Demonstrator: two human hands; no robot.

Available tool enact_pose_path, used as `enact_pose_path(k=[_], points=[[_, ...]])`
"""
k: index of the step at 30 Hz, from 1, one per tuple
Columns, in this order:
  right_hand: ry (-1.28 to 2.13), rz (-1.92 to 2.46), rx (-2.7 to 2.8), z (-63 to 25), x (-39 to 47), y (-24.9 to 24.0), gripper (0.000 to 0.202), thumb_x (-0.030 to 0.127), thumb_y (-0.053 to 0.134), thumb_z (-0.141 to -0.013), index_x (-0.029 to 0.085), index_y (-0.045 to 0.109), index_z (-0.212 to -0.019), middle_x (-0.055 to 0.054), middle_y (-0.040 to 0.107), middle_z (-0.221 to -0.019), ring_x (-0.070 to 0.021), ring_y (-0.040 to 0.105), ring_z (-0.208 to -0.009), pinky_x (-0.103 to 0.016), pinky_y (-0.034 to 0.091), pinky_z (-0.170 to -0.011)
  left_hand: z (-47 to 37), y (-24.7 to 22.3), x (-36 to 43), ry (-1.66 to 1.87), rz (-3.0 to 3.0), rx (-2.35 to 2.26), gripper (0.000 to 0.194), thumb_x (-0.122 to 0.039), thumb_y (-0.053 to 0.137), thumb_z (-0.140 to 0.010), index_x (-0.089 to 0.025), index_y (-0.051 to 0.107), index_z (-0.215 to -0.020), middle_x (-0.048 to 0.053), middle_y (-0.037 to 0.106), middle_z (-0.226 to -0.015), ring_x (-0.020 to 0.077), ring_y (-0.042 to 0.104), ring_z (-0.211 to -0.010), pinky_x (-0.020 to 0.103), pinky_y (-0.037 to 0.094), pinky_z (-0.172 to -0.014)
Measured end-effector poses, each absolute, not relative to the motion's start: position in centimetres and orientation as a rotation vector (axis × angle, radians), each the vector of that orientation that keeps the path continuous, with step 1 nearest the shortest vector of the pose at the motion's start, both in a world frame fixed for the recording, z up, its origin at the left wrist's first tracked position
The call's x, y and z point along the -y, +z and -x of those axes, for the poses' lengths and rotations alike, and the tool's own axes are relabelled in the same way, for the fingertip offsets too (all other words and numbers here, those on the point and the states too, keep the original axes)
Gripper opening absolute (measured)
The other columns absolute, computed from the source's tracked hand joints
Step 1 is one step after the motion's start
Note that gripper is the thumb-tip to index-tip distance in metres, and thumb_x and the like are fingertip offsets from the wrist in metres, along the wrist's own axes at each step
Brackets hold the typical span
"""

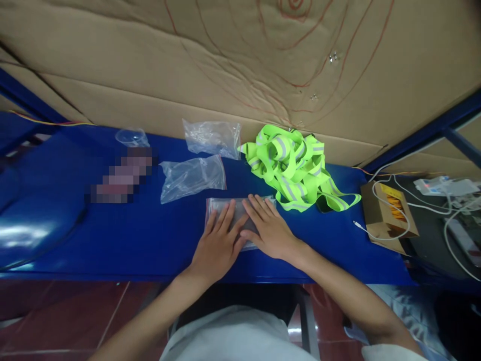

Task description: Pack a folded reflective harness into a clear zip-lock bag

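Both palms lie flat on a clear plastic zip bag (211,204) near the front edge of the blue table. My left hand (218,245) covers its left part, fingers stretched out. Across the right part rests my right hand (271,228), its fingers also extended and the thumbs close together. What the bag holds, if anything, is hidden under the hands. Just beyond it lies a second clear bag (193,176), with another crumpled clear bag (212,139) against the cardboard. A tangled heap of neon yellow-green webbing with grey reflective stripes (289,163) sits behind my right hand.
A cardboard panel (131,55) stands along the back of the blue table (150,240). At the right are an open cardboard box (387,215), white cables (376,235) and a power strip (447,185). A clear round plastic item (131,137) and a pixelated patch are at the left.
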State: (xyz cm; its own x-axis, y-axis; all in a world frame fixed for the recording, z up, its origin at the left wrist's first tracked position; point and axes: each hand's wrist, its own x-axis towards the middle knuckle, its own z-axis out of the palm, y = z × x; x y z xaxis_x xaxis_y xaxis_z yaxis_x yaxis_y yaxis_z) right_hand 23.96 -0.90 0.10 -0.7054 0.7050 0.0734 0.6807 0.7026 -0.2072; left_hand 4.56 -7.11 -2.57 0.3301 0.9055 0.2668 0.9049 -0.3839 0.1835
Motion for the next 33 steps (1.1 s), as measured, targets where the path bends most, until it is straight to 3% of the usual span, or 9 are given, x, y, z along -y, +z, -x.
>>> enact_pose_path(k=[3,11,15,21,27,33], points=[[0.259,1.122,2.764,-24.6,0.8,-0.4,0.076,0.058,0.032,-0.112,0.009,0.027,-0.169,-0.015,0.019,-0.178,-0.0298,0.015,-0.167,-0.054,0.019,-0.136,-4.5,-2.5,7.0,0.474,-2.555,-1.723,0.054,-0.042,0.036,-0.113,-0.021,0.049,-0.161,0.017,0.023,-0.175,0.035,0.032,-0.161,0.062,0.032,-0.129],[0.178,1.187,2.756,-24.1,0.9,-0.8,0.063,0.038,0.025,-0.115,0.004,0.029,-0.168,-0.014,0.026,-0.176,-0.028,0.021,-0.166,-0.051,0.019,-0.137,-4.9,-2.3,6.8,0.415,-2.518,-1.773,0.053,-0.04,0.037,-0.113,-0.024,0.048,-0.162,0.014,0.029,-0.174,0.0321,0.034,-0.161,0.058,0.03,-0.131],[0.124,1.191,2.794,-23.9,0.8,-0.9,0.064,0.037,0.025,-0.114,0.0,0.032,-0.166,-0.018,0.027,-0.174,-0.0297,0.022,-0.166,-0.053,0.015,-0.137,-5.1,-2.3,6.9,0.387,-2.5,-1.8,0.052,-0.038,0.037,-0.112,-0.023,0.05,-0.161,0.014,0.03,-0.173,0.0318,0.032,-0.162,0.058,0.027,-0.133],[0.229,1.244,2.824,-24.0,0.4,-0.8,0.065,0.041,0.022,-0.114,0.006,0.026,-0.169,-0.014,0.021,-0.177,-0.0278,0.017,-0.167,-0.054,0.013,-0.136,-5.2,-2.3,6.7,0.351,-2.432,-1.792,0.056,-0.041,0.035,-0.113,-0.024,0.041,-0.166,0.012,0.023,-0.176,0.0301,0.024,-0.164,0.059,0.022,-0.134],[0.218,1.241,2.8,-23.8,0.5,-1.0,0.064,0.038,0.025,-0.113,0.004,0.03,-0.167,-0.016,0.026,-0.176,-0.0299,0.021,-0.166,-0.055,0.012,-0.136,-5.3,-1.9,6.4,0.314,-2.43,-1.77,0.057,-0.042,0.033,-0.113,-0.019,0.044,-0.164,0.015,0.031,-0.172,0.0305,0.029,-0.163,0.059,0.024,-0.133],[0.309,1.199,2.762,-24.3,0.2,-1.5,0.065,0.037,0.028,-0.113,0.003,0.028,-0.168,-0.016,0.023,-0.177,-0.0299,0.017,-0.167,-0.055,0.008,-0.137,-5.1,-2.4,6.6,0.31,-2.379,-1.725,0.058,-0.044,0.03,-0.115,-0.023,0.035,-0.168,0.014,0.017,-0.177,0.0296,0.015,-0.166,0.059,0.012,-0.136]])
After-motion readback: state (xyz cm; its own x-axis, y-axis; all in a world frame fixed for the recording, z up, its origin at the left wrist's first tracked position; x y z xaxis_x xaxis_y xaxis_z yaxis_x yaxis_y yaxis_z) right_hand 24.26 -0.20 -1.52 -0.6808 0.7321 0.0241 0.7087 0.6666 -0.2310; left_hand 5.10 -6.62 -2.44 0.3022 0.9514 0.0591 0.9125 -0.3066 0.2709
